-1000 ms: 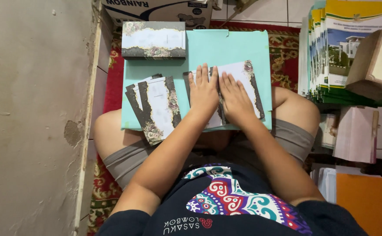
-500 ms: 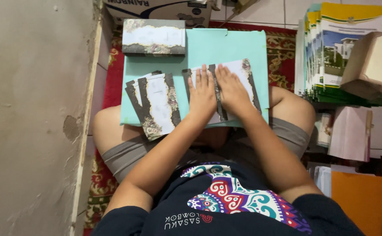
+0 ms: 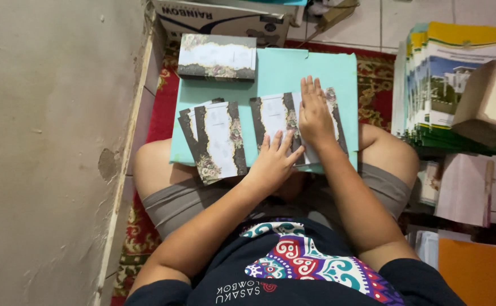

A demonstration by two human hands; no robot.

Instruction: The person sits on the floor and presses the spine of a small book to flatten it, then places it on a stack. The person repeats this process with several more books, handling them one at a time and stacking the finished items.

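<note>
A teal board lies across my lap. On it, at the right, is an unfolded card with a white middle and dark floral flaps. My right hand presses flat on its right half, fingers pointing away. My left hand rests on the card's near edge, fingers spread. A small pile of similar cards sits at the board's left. A stack of folded cards lies at the far left corner.
A bare plaster wall runs along the left. A red patterned rug covers the floor. A cardboard box stands beyond the board. Stacked printed brochures, a brown box and an orange folder crowd the right.
My left hand has slid back from the card's middle to its near edge. My right hand has moved further up the card. The view has shifted slightly.
</note>
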